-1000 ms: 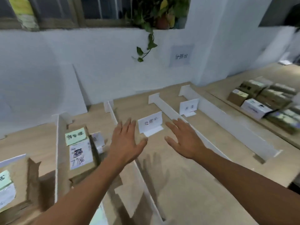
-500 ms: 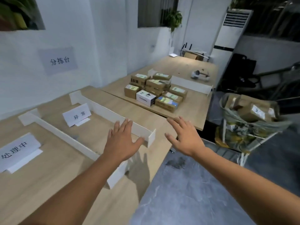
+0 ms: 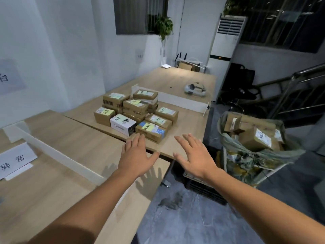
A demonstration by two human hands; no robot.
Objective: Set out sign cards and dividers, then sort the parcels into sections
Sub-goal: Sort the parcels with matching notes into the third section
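A pile of brown cardboard parcels (image 3: 135,110) with coloured notes stands on the far wooden table (image 3: 184,131), with a white box (image 3: 123,124) at its front. Both my hands hover empty, fingers spread, just short of the pile: my left hand (image 3: 137,154) over the near table's corner, my right hand (image 3: 194,154) past the table edge above the floor. On the near table (image 3: 58,182) at the left lie a white sign card (image 3: 15,160) and a long white divider (image 3: 58,154).
A trolley holding a sack of more parcels (image 3: 253,136) stands to the right of the tables. Another white divider (image 3: 182,103) and a white headset (image 3: 194,89) lie behind the pile. An air conditioner (image 3: 225,50) and stair rails are at the back right. Grey floor lies below.
My view has swung right, from the divided sections on the near table to the parcel pile and trolley. Both hands stay open and spread, now closer to the pile.
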